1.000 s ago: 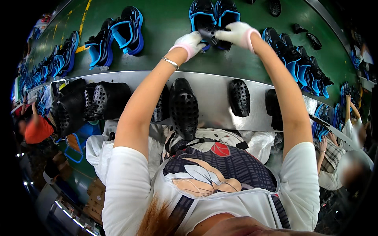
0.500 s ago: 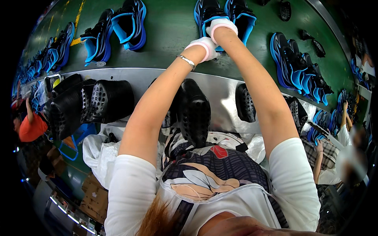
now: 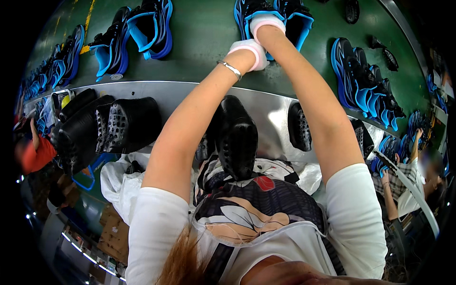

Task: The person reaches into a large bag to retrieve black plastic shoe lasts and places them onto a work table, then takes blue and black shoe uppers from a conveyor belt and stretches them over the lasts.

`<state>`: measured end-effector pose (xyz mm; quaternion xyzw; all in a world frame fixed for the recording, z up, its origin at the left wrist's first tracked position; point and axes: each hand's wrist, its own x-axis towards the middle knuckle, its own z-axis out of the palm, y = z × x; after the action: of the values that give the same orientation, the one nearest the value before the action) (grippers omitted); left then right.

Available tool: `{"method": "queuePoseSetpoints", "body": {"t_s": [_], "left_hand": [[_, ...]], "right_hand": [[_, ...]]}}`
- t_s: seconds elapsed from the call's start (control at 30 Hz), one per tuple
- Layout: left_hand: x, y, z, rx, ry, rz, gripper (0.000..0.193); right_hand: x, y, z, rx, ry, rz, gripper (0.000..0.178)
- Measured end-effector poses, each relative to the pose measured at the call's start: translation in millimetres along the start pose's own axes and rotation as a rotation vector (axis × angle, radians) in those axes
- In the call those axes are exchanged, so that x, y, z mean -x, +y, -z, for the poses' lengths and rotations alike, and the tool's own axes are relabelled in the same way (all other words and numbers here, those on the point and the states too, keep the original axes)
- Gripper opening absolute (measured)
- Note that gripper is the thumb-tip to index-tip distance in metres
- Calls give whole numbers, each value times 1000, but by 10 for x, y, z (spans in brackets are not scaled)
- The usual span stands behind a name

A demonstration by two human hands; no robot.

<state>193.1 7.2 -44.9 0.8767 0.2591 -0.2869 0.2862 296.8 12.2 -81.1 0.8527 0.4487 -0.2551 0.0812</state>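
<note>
Both my hands wear white gloves with pink cuffs and reach to the far side of the green work surface. My right hand [image 3: 267, 23] is at the opening of a black and blue sports shoe [image 3: 243, 13]; its fingers are hidden from me. Close to that shoe's heel is my left hand [image 3: 251, 51], with its fingers also out of sight behind the glove and wrist. A second sports shoe [image 3: 298, 23] stands beside the first, just right of my right hand, its light blue lining showing.
More black and blue shoes stand at the left [image 3: 149, 28] and right [image 3: 356, 78]. Black dimpled shoe-shaped forms [image 3: 236, 137] lie along the metal edge [image 3: 185, 92] near my body, several at the left [image 3: 128, 121]. Co-workers are at both sides, one in an orange top [image 3: 35, 154].
The whole view has shifted slightly, so the shoes at the sides sit a little farther outward. My hands stay at the same shoe, with only small movement.
</note>
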Motion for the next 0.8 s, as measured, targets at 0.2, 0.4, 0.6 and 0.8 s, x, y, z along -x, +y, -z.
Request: {"method": "queuePoseSetpoints", "body": {"t_s": [0.2, 0.4, 0.6, 0.8], "left_hand": [[197, -291, 636, 253, -250, -38, 50], [524, -450, 1180, 568, -212, -94, 55], [543, -616, 939, 375, -80, 11, 53], [924, -889, 295, -61, 466, -157, 58]], "right_hand": [[935, 322, 545, -717, 113, 221, 43], [2384, 1180, 288, -596, 217, -30, 42], [3278, 1654, -402, -577, 146, -155, 39], [3564, 1879, -754, -364, 114, -41, 63]]}}
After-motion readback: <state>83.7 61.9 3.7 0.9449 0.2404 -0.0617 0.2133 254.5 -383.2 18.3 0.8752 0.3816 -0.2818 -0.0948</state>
